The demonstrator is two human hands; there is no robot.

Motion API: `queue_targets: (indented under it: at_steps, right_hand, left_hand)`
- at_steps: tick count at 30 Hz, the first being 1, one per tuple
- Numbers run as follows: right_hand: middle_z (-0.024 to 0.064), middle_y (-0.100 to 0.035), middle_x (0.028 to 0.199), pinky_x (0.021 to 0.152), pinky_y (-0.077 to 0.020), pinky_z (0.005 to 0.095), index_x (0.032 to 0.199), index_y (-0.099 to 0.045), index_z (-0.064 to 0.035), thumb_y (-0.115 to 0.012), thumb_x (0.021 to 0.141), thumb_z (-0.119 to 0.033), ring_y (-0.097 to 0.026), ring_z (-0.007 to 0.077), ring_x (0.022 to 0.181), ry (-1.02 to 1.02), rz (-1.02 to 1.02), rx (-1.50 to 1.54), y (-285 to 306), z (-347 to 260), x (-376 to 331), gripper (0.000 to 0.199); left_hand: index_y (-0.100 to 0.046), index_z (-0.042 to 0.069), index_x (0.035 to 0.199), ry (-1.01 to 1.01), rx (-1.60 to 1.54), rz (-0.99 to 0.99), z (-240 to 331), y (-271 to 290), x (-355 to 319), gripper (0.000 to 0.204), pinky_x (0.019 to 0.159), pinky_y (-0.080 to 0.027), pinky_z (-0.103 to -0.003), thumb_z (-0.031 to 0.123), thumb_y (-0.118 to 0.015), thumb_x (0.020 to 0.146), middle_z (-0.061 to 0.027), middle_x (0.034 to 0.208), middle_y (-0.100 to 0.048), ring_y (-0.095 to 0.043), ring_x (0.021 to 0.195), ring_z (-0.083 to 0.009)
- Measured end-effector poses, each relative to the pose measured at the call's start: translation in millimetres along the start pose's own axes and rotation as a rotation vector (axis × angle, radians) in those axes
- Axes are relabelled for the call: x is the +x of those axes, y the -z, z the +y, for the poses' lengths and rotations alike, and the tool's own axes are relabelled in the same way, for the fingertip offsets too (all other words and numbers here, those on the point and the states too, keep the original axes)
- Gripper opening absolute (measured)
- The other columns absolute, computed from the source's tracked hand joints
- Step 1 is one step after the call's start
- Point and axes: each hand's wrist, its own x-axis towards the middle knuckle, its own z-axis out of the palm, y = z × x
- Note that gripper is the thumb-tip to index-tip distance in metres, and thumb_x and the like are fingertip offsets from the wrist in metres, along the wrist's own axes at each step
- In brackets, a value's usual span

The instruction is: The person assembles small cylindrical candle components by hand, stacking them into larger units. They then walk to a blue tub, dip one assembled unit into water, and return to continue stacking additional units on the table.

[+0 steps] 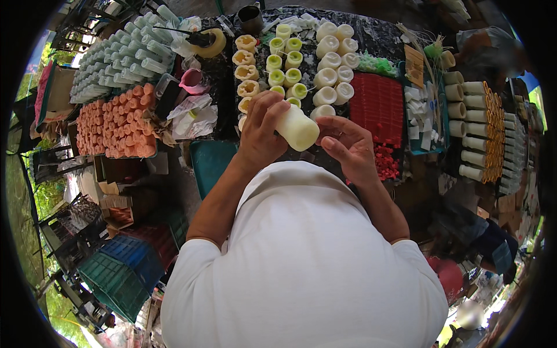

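My left hand [262, 130] grips a pale yellow-white wax candle [299, 130], a thick cylinder tilted with one rounded end toward me. Close to that end, my right hand [351, 146] has its fingers bent and apart; whether a fingertip touches the wax is hard to tell. Just beyond my hands stand rows of candles on the dark table: cream hollow ones with wavy rims [248, 72], ones with lime-green insides [293, 59], and plain ivory ones [328, 77]. My left hand covers part of the nearest ones.
Left lie peach candles [118, 123], pale translucent cups [127, 61], a pink jug [192, 80] and a tape roll [212, 45]. Right are a red wax slab [377, 107], red chunks [386, 162], a tray of white pieces [426, 149] and cylinders with yellow rings [476, 129]. Crates [119, 272] stand behind me.
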Motion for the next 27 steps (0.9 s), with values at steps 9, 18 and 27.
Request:
queue_targets:
  at_steps: [9, 18, 27]
  right_hand:
    - [0.003, -0.071, 0.087, 0.067, -0.0511, 0.0258, 0.108, -0.073, 0.0009, -0.07, 0.099, -0.009, -0.06, 0.0062, 0.076, 0.226, 0.286, -0.606, -7.4, 48.7, 33.7, 0.014]
    - [0.001, -0.067, 0.083, 0.064, -0.0453, 0.0256, 0.102, -0.071, -0.0002, -0.062, 0.103, -0.009, -0.053, 0.0062, 0.075, -0.082, 0.293, -0.189, -0.2, 94.3, 52.6, 0.012]
    - [0.0044, -0.068, 0.092, 0.075, -0.0518, 0.0288, 0.1, -0.068, 0.0003, -0.057, 0.108, -0.015, -0.06, 0.0102, 0.08, -0.305, 0.347, 0.029, 17.7, 127.9, 49.5, 0.021]
  left_hand:
    - [-0.057, -0.003, 0.139, 0.689, -0.422, -0.104, 23.6, -14.9, -8.9, 0.062, 0.091, -0.055, -0.039, 0.017, -0.084, 0.087, -0.015, 0.133, -0.056, -0.062, 0.113, -0.0253]
    - [-0.068, -0.004, 0.124, 1.27, -1.115, 0.348, -0.9, -30.4, -21.5, 0.025, 0.088, -0.058, -0.031, 0.003, -0.058, 0.102, -0.013, 0.114, -0.072, -0.071, 0.098, -0.0192]
    - [-0.058, 0.002, 0.123, 1.457, -1.613, 0.365, -27.0, -43.3, -44.6, 0.026, 0.096, -0.058, -0.041, 0.023, -0.054, 0.108, -0.0109, 0.118, -0.069, -0.069, 0.107, -0.0229]
